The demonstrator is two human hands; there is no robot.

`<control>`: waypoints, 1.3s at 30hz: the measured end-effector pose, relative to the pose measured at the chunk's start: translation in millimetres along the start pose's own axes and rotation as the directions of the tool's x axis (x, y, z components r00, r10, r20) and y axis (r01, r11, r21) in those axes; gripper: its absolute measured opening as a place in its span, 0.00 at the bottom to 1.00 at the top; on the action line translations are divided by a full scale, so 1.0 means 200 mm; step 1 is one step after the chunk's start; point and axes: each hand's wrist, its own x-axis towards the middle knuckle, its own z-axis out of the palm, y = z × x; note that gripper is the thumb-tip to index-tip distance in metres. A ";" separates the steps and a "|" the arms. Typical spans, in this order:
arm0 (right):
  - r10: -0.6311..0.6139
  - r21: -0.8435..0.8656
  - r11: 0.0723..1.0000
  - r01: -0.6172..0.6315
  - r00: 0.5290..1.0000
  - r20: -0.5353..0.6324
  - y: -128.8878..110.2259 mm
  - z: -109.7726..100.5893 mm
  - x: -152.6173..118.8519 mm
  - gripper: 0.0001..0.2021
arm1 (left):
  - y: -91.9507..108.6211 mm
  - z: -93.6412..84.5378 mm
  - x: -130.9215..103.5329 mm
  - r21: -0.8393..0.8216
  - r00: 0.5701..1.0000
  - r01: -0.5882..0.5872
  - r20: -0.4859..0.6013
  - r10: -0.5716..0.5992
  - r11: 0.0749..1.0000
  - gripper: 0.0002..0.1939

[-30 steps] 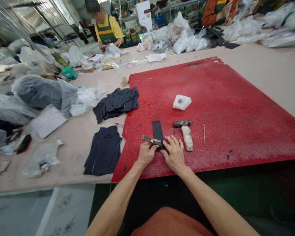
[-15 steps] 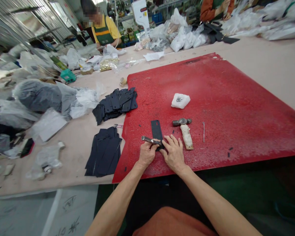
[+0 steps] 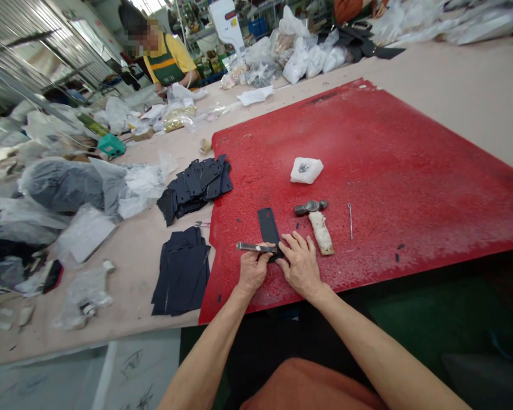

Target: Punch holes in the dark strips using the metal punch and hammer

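"What is held closest to the near edge of the worktop (image 3: 448, 74)?"

"A metal tool (image 3: 251, 247) is grasped in the left hand (image 3: 253, 271), whose grip is closed around it; one end is seen over the near part of a black strip (image 3: 267, 224). Whether the two are touching cannot be told."

"And the right hand (image 3: 301, 263)?"

"Its grip is released; the fingers are spread, and the strip's near end is touched by them."

"Where is the strip laid?"

"On the red mat (image 3: 380, 148), between the mat's left edge and a hammer (image 3: 321, 232) with a wrapped handle. Beside the mat's left edge, towards the worktop's near edge, dark panels (image 3: 182, 273) are stacked."

"What is seen farther off?"

"A thin metal pin (image 3: 350, 221) is placed right of the hammer. Dark cut pieces (image 3: 196, 183) are heaped across the mat's left edge, and a white block (image 3: 306, 170) is set beyond the hammer. Along the worktop's far edge, plastic bags (image 3: 297, 61) are piled."
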 end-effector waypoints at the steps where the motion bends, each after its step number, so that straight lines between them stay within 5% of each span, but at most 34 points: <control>1: 0.005 0.004 1.000 -0.005 1.000 -0.001 0.00 0.00 0.00 0.20 | 0.00 0.00 0.00 -0.003 1.000 0.010 0.002 -0.010 1.000 0.09; 22: 0.006 0.042 0.999 -0.006 1.000 -0.010 0.00 0.00 -0.01 0.20 | -0.02 0.00 0.00 0.036 1.000 0.019 -0.002 -0.019 0.999 0.10; 27: -0.075 0.240 0.967 0.081 0.997 -0.033 -0.09 -0.14 0.05 0.27 | -0.02 0.02 0.00 0.063 0.997 -0.047 0.059 0.043 0.997 0.10; 30: -0.073 0.287 0.956 0.061 0.997 0.031 -0.16 -0.21 0.11 0.22 | -0.01 0.03 0.00 0.068 0.987 -0.145 0.080 0.139 0.987 0.11; 33: -0.095 0.253 0.964 0.085 0.995 0.028 -0.21 -0.20 0.14 0.11 | 0.00 0.02 -0.01 0.133 0.969 -0.246 0.001 0.248 0.960 0.12; 36: -0.194 0.203 0.962 0.183 0.980 0.035 -0.21 -0.14 0.14 0.11 | 0.00 0.02 -0.01 0.164 0.947 -0.312 -0.028 0.321 0.936 0.12; 39: -0.134 0.239 0.963 0.127 0.991 0.013 -0.17 -0.16 0.22 0.09 | -0.01 0.02 -0.02 0.217 0.939 -0.336 0.000 0.344 0.916 0.13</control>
